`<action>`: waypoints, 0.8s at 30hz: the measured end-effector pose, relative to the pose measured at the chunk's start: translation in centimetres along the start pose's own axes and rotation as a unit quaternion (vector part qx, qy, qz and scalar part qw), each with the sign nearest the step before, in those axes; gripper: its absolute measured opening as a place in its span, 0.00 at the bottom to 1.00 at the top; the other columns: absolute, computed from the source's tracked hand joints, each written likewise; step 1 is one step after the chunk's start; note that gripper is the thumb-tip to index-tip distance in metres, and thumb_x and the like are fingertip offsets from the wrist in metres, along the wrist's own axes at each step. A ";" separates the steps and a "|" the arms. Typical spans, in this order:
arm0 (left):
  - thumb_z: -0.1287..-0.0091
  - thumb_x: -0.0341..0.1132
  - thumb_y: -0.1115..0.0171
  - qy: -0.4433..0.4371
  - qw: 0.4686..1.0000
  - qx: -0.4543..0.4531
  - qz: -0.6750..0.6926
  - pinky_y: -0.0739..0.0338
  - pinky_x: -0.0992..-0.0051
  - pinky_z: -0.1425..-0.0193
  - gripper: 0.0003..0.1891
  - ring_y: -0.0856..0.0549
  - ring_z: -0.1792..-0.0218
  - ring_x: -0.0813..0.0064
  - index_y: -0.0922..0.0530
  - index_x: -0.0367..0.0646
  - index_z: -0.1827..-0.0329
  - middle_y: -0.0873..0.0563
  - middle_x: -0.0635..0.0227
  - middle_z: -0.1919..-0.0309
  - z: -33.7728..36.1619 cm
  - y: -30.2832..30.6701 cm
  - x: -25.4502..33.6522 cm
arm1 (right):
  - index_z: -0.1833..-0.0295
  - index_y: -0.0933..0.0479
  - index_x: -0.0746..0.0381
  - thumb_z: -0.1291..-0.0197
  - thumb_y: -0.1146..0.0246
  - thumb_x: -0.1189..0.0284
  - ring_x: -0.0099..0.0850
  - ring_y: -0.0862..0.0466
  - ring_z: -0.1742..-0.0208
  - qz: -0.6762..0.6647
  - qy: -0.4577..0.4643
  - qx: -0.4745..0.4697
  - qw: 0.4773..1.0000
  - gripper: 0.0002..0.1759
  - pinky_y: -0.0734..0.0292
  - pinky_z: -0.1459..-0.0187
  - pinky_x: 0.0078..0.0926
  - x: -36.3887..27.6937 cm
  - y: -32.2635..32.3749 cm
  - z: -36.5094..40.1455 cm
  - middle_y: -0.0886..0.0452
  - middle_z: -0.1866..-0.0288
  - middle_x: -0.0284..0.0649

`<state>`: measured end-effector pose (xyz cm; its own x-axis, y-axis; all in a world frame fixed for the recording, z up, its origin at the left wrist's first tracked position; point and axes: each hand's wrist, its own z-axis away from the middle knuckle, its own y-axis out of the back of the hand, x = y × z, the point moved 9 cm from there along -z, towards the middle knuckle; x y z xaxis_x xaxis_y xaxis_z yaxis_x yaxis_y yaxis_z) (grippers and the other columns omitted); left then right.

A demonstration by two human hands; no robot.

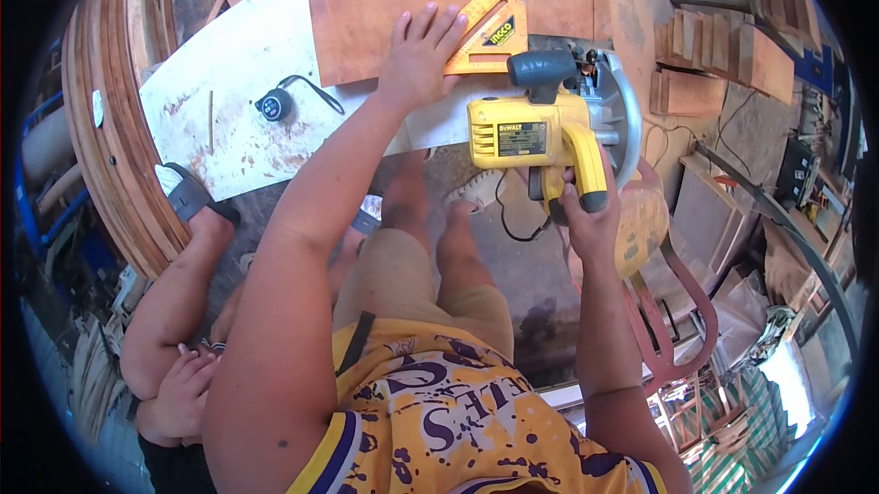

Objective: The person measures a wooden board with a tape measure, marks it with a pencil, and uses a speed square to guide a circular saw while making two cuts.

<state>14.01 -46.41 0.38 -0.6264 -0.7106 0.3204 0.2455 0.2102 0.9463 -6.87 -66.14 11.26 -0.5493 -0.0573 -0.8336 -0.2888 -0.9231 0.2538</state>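
Note:
My left hand [421, 59] lies flat on a reddish-brown wooden board [357, 22], fingers stretched out. Its fingertips and thumb are at the edge of a yellow triangular speed square [515, 13], which rests on the board. My right hand [591, 219] is wrapped round the rear handle of a yellow circular saw [485, 132]. The saw stands at the board's near edge, right of the square, with its grey metal guard to the right. Its blade cannot be made out. A thin line crosses the board's right part.
A black tape measure [273, 105] with a strap and a thin stick [211, 121] lie on the white work surface [183, 77]. Another person's hand [188, 384] and legs are at left. Stacked planks [110, 137], a red chair [700, 338] and wood offcuts [705, 45] stand around.

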 end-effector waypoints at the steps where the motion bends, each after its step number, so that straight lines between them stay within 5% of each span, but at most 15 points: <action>1: 0.47 0.48 0.23 0.002 1.000 -0.002 0.002 0.49 0.48 0.18 0.51 0.40 0.20 0.57 0.39 0.52 0.18 0.36 0.67 0.20 0.1 -0.1 0.0 | 0.20 0.39 0.66 0.36 0.39 0.82 0.21 0.21 0.53 0.001 -0.003 -0.002 1.000 0.38 0.23 0.50 0.19 0.1 0.0 0.0 0.21 0.53 0.35; 10: 0.48 0.50 0.23 -0.015 0.999 0.042 -0.002 0.47 0.48 0.19 0.48 0.38 0.22 0.58 0.34 0.51 0.22 0.32 0.66 0.23 -0.5 0.7 0.2 | 0.20 0.40 0.67 0.37 0.38 0.82 0.24 0.20 0.50 0.024 0.018 0.013 0.999 0.38 0.23 0.45 0.23 0.3 0.1 0.0 0.19 0.51 0.37; 12: 0.48 0.52 0.23 -0.008 1.000 -0.011 -0.007 0.48 0.45 0.19 0.48 0.37 0.22 0.57 0.33 0.50 0.23 0.32 0.66 0.24 -1.3 0.5 0.3 | 0.22 0.37 0.65 0.34 0.39 0.83 0.21 0.21 0.55 0.040 0.051 0.017 0.998 0.35 0.21 0.55 0.18 0.1 0.2 0.0 0.20 0.53 0.36; 19: 0.46 0.57 0.26 -0.005 1.000 0.028 -0.008 0.55 0.41 0.17 0.48 0.43 0.18 0.59 0.34 0.49 0.23 0.37 0.65 0.19 -1.2 -1.1 -0.2 | 0.21 0.38 0.64 0.35 0.38 0.83 0.21 0.21 0.56 0.038 0.056 0.013 0.998 0.36 0.21 0.55 0.18 0.0 0.1 0.1 0.21 0.53 0.36; 21: 0.45 0.58 0.27 0.000 1.000 0.001 -0.015 0.57 0.40 0.16 0.48 0.45 0.17 0.60 0.35 0.50 0.22 0.40 0.65 0.18 -1.4 -1.3 -0.2 | 0.20 0.41 0.66 0.37 0.38 0.83 0.22 0.20 0.51 0.014 -0.002 0.008 1.000 0.40 0.23 0.47 0.21 0.3 0.0 0.1 0.20 0.53 0.35; 24: 0.44 0.59 0.27 0.003 1.000 -0.013 -0.016 0.57 0.39 0.17 0.49 0.45 0.17 0.60 0.36 0.50 0.21 0.39 0.65 0.18 -1.5 -1.4 -0.3 | 0.20 0.41 0.66 0.37 0.38 0.83 0.22 0.20 0.51 -0.001 0.011 0.006 1.000 0.40 0.22 0.47 0.22 0.3 -0.1 0.1 0.20 0.53 0.36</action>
<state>14.93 -47.52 -1.09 -0.6301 -0.7205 0.2894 0.2450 0.1691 0.9547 -7.07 -66.02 11.05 -0.5311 -0.0647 -0.8448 -0.2986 -0.9188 0.2580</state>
